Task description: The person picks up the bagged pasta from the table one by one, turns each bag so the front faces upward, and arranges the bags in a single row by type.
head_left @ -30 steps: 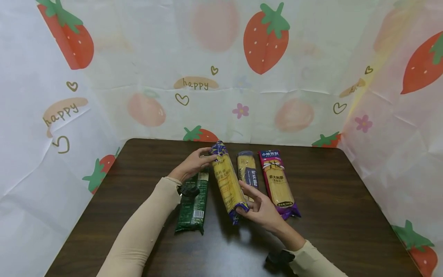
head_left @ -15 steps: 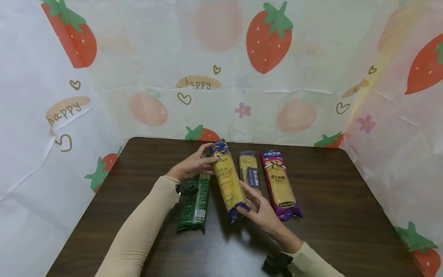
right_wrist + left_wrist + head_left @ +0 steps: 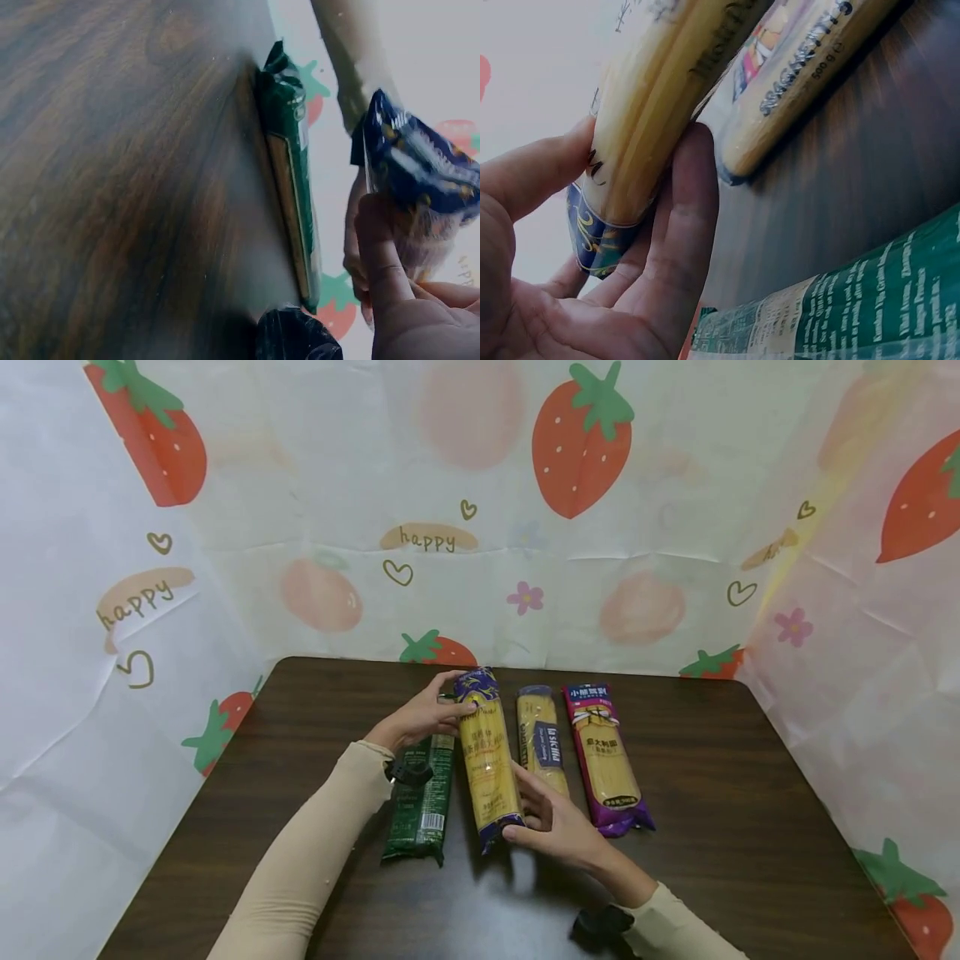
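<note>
Both of my hands hold a yellow spaghetti pack (image 3: 489,760) with dark blue ends, raised over the table and slightly slanted. At its far end, my left hand (image 3: 420,717) grips it between thumb and fingers; the left wrist view shows fingers curled around the pack (image 3: 641,112). My right hand (image 3: 558,827) pinches the near end, whose blue wrapper (image 3: 424,161) shows above the thumb in the right wrist view. Beneath my left hand lies a green pack (image 3: 427,810) with a barcode, partly covered by that hand and wrist.
A spaghetti pack with a blue label (image 3: 545,742) lies right of the held one, its near end behind my right hand. Further right is a pink and purple pasta pack (image 3: 606,760). The dark wooden table (image 3: 712,827) meets strawberry-print sheeting (image 3: 480,468) at the back and sides.
The near end of the held spaghetti pack has swung left with my right hand, so the pack lies straighter. Its far end has dipped slightly. The other packs stay put.
</note>
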### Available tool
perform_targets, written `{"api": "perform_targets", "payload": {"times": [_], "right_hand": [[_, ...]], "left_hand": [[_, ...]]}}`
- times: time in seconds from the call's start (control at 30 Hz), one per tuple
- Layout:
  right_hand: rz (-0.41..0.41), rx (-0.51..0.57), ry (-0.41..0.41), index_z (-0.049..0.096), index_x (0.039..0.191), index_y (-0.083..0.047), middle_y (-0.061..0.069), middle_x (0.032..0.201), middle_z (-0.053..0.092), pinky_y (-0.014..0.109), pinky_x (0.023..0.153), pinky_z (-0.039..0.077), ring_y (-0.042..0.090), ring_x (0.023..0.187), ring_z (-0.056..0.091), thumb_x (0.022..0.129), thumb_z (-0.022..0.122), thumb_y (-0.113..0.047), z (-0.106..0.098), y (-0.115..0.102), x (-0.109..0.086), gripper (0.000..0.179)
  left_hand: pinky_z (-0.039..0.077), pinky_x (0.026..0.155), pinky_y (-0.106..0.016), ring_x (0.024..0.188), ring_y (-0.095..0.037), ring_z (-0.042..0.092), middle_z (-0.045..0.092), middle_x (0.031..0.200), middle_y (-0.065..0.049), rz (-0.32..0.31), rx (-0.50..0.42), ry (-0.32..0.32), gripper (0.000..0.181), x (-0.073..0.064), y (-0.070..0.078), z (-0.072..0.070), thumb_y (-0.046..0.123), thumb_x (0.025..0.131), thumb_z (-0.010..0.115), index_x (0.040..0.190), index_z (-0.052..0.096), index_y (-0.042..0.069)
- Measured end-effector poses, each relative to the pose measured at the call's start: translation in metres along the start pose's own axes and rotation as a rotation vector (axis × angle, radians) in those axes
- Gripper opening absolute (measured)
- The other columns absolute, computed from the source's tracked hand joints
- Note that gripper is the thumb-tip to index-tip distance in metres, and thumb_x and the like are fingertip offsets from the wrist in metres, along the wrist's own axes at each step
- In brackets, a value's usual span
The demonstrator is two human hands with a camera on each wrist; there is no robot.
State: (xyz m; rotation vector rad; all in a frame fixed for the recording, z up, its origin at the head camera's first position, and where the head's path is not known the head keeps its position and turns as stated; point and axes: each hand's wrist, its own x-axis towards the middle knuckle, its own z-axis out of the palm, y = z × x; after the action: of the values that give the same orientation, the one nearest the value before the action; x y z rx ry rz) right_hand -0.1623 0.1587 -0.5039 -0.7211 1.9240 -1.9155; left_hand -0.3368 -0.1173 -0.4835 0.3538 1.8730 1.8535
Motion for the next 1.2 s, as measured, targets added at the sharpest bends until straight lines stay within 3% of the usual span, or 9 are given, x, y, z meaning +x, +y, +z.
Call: {"api": "perform_targets", "payload": {"times": [0.27,0.5,0.67,0.83,1.2], "right_hand": [[0.073,-0.138,-0.024,0.016,0.172,-0.003,0.03,0.171,0.028,0.032,0.102,0.058,0.042,0.14,0.055,0.098,0.082,-0.009,-0.003,0.001,-0.001,0.099],[0.113,-0.301,0.085,0.001,0.174,-0.013,0.035,0.156,0.048,0.037,0.098,0.061,0.043,0.13,0.064,0.093,0.084,-0.003,0.004,0.004,0.004,0.117],[0.159,-0.352,0.159,0.013,0.173,-0.006,0.029,0.15,0.055,0.042,0.097,0.061,0.038,0.125,0.066,0.09,0.086,0.0,0.011,0.008,0.011,0.111],[0.218,-0.377,0.181,0.016,0.172,-0.003,0.03,0.151,0.054,0.047,0.099,0.06,0.04,0.126,0.065,0.089,0.088,-0.002,0.016,0.01,0.017,0.11],[0.258,-0.455,0.159,0.016,0.17,0.003,0.031,0.149,0.054,0.048,0.097,0.061,0.044,0.123,0.067,0.09,0.086,-0.002,0.018,0.007,0.03,0.106]], "left_hand": [[0.063,0.089,-0.048,0.109,-0.036,0.073,0.056,0.145,-0.034,0.027,0.065,0.058,0.083,0.004,-0.003,0.006,0.016,0.107,0.071,0.17,0.017,0.024],[0.062,0.091,-0.049,0.114,-0.04,0.071,0.057,0.144,-0.032,0.033,0.138,0.104,0.083,0.005,-0.005,0.011,0.021,0.105,0.073,0.169,0.02,0.021],[0.061,0.095,-0.053,0.12,-0.044,0.068,0.054,0.147,-0.032,0.026,0.172,0.112,0.084,0.008,-0.003,0.015,0.02,0.105,0.074,0.171,0.02,0.02],[0.059,0.097,-0.053,0.123,-0.044,0.065,0.048,0.152,-0.033,0.009,0.224,0.108,0.088,0.012,-0.003,0.017,0.019,0.105,0.074,0.172,0.018,0.017],[0.06,0.095,-0.051,0.122,-0.045,0.065,0.044,0.155,-0.034,-0.018,0.299,0.102,0.089,0.023,-0.011,0.01,0.02,0.106,0.073,0.172,0.015,0.01]]}}
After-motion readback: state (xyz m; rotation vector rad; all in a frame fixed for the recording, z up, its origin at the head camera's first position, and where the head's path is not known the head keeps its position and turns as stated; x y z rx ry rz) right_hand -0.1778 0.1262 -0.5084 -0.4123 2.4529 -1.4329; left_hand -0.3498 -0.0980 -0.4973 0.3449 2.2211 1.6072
